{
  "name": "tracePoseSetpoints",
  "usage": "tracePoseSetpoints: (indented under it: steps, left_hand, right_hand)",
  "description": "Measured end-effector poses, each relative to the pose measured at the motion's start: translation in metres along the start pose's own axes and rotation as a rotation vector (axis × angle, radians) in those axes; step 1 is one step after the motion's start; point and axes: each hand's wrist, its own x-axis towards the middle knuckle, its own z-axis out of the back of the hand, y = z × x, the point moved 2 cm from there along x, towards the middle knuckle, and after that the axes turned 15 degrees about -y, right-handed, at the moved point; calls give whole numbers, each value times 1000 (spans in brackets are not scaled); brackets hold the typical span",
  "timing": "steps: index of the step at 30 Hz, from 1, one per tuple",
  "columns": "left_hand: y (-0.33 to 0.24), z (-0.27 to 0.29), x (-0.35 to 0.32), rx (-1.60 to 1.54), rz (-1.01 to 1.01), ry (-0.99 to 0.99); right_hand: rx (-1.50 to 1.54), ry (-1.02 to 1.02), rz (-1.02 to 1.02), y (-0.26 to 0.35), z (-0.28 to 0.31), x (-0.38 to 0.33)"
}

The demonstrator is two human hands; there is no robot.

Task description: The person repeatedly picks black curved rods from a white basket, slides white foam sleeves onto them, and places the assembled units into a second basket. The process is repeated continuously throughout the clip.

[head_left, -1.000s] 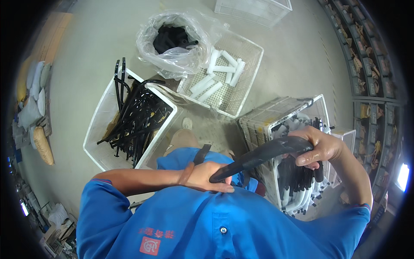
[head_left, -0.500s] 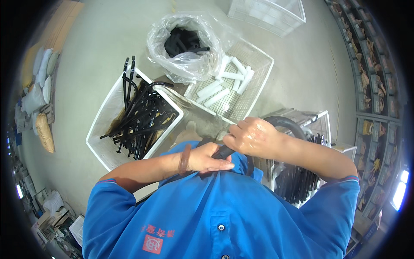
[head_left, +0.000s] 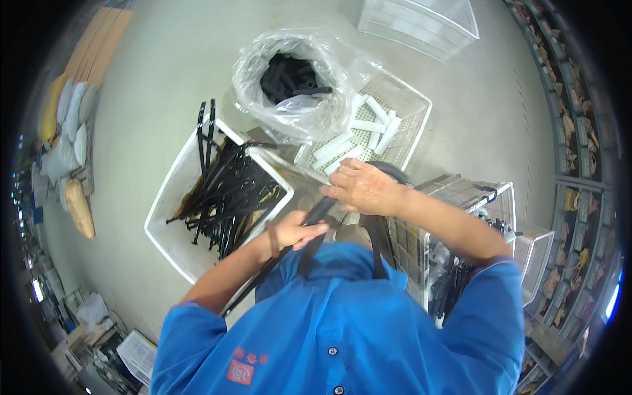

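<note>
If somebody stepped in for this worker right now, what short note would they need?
Left hand: closed around a long black curved strip that runs down past the forearm.
Right hand: laid over the upper end of the same strip, fingers spread; grip unclear.
Left of the hands: white plastic crate filled with long black rods.
Ahead: clear plastic bag of short black pieces and a white mesh basket with white tubes.
Right: wire basket holding black parts.
Done: one strip in hand.
Left: the rods in the crate lie untouched.
</note>
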Motion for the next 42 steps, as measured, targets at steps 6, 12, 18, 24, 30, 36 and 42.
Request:
tracePoseSetpoints:
  steps: [6,12,18,24,30,36,42]
  left_hand:
    - [126,122,43,290,27,-718]
    - [251,129,43,266,73,-1048]
    - [318,98,73,329,52,-1015]
    - [334,119,76,348,217,-1020]
    - [253,128,117,112,314,-847]
    - [126,126,112,-47,127,-708]
    - [47,92,65,3,-16,-535]
  right_hand:
    - [22,-157,-1068,-171,-229,-94]
    - [-71,666,-525,-279,-541,-163]
    - [-434,448,-519,-369,-763,-155]
    - [-83,800,-893,-358,-808,-204]
    - [135,32,-840,-317,-622,-190]
    - [311,-358,-850,-247,-372,-168]
    - [274,-505,-794,-201,-229,-164]
